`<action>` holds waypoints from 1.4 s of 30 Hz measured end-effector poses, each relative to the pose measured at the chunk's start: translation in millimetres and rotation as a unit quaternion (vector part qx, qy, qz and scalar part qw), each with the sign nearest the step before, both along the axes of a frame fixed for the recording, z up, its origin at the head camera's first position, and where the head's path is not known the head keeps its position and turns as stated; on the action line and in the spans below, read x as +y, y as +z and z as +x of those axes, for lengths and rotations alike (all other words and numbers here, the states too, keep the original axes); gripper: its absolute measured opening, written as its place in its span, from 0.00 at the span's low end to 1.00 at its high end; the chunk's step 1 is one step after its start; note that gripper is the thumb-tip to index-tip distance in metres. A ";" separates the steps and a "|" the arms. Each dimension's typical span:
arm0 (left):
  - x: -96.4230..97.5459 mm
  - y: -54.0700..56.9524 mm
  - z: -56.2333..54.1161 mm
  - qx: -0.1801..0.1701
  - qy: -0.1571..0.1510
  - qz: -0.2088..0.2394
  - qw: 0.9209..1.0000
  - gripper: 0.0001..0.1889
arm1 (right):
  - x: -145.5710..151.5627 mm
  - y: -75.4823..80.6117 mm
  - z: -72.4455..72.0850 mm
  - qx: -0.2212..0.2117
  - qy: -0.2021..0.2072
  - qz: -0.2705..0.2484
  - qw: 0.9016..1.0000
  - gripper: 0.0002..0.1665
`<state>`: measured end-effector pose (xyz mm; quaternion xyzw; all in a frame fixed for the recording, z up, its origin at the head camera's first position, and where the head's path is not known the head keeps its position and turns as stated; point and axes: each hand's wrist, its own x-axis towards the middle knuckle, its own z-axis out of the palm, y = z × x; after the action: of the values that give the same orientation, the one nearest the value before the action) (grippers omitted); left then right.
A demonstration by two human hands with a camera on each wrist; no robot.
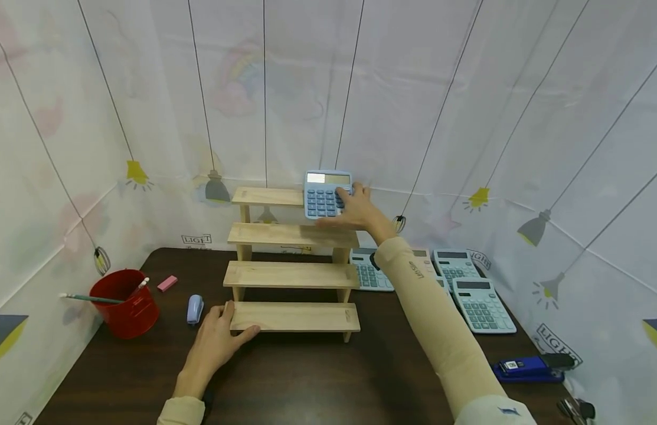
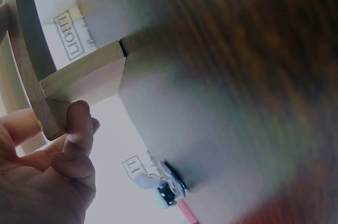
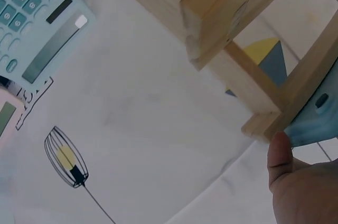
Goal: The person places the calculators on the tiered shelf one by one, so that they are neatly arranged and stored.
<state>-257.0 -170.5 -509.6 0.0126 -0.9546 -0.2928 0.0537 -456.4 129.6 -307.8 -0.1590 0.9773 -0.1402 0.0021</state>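
Observation:
A four-step wooden display rack [image 1: 291, 275] stands on the dark table. At its top step is a blue calculator [image 1: 319, 200], keys facing me and display uppermost. My right hand [image 1: 357, 212] grips that calculator by its right and lower edges. In the right wrist view, the thumb [image 3: 280, 155] lies by the calculator's back [image 3: 311, 121] at the end of the top step. My left hand [image 1: 213, 342] holds the left end of the lowest step. The left wrist view has its fingers [image 2: 79, 129] under the board's end [image 2: 50, 121].
Several pale blue-green calculators [image 1: 482, 307] lie right of the rack, partly behind my right sleeve [image 1: 434, 319]. A blue stapler [image 1: 527, 367] sits at the right edge. Leftward are a red bucket [image 1: 128, 319] with pencils, a pink eraser [image 1: 167, 283] and a small light-blue stapler [image 1: 195, 309].

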 end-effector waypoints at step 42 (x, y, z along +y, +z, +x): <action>5.0 -1.8 0.3 0.016 -0.005 -0.006 1.000 0.52 | -91.7 -22.8 -0.7 0.093 0.036 -0.041 0.994 0.59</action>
<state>-256.7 -165.4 -511.4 0.0025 -0.9555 -0.2872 0.0672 -457.1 37.9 -330.6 -0.2069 0.9602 -0.1644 -0.0906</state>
